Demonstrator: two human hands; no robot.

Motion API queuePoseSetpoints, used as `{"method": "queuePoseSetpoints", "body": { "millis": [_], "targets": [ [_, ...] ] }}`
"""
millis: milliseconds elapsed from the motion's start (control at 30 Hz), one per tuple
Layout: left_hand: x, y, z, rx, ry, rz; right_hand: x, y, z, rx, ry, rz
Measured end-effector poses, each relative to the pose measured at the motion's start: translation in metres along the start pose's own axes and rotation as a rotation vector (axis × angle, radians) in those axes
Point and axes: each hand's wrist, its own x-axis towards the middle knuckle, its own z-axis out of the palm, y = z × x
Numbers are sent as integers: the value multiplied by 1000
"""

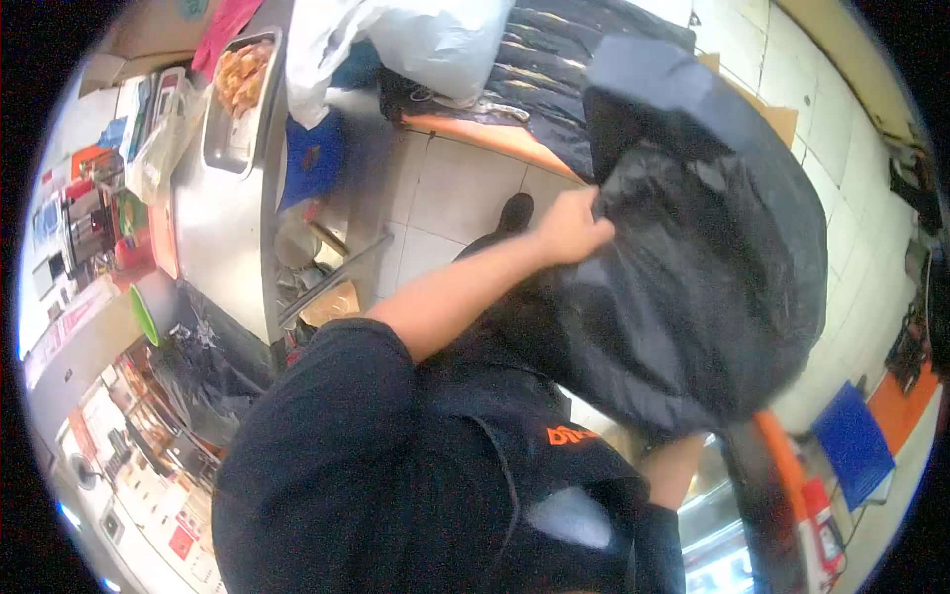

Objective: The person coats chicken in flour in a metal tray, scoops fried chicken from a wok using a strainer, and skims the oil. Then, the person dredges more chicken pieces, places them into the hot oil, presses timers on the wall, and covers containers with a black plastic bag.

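A large black plastic bag (693,297) billows out in front of my body, partly opened and blurred by motion. My left hand (577,230) is closed on its near edge, with the fingers pinching the plastic. On the bag's lower side my right forearm shows, but the hand itself is hidden behind the plastic, so its grip is out of sight. Just beyond my left hand are an orange-edged surface (495,141) and a dark, ridged surface with pale streaks (554,64).
At the left, a steel counter (223,228) carries a metal tray (232,150) of orange-brown food pieces. A whitish plastic bag (435,49) is at the top. Pale floor tiles (455,188) lie below. A blue panel (853,444) stands at the lower right.
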Motion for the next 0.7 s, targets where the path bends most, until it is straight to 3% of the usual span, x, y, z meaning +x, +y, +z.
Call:
{"method": "queuePoseSetpoints", "body": {
  "millis": [100, 133, 200, 233, 267, 367, 433, 533, 633, 667, 700],
  "targets": [
    [45, 0, -68, 130, 122, -4, 26, -66, 88, 47, -235, -72],
    [70, -27, -81, 188, 203, 114, 36, -87, 119, 69, -302, -81],
    [102, -41, -118, 254, 266, 79, 61, -124, 184, 130, -420, -49],
    [122, -54, -135, 303, 264, 33, 75, -139, 213, 158, -469, -12],
    [133, -56, -149, 267, 313, 137, 88, -150, 244, 192, -507, 44],
    [170, -77, -182, 332, 281, 10, 117, -161, 322, 266, -573, 244],
    [210, -129, -194, 412, 259, -29, 129, -155, 352, 297, -569, 341],
    [219, -173, -210, 366, 179, -206, 138, -134, 349, 356, -464, 372],
    [234, -212, -208, 402, 272, -301, 123, -129, 295, 408, -229, 272],
    [224, -182, -211, 412, 208, -372, 104, -144, 267, 153, -200, 59],
    [221, -196, -213, 506, 253, -279, 86, -158, 231, -109, -164, -133]
  ]
}}
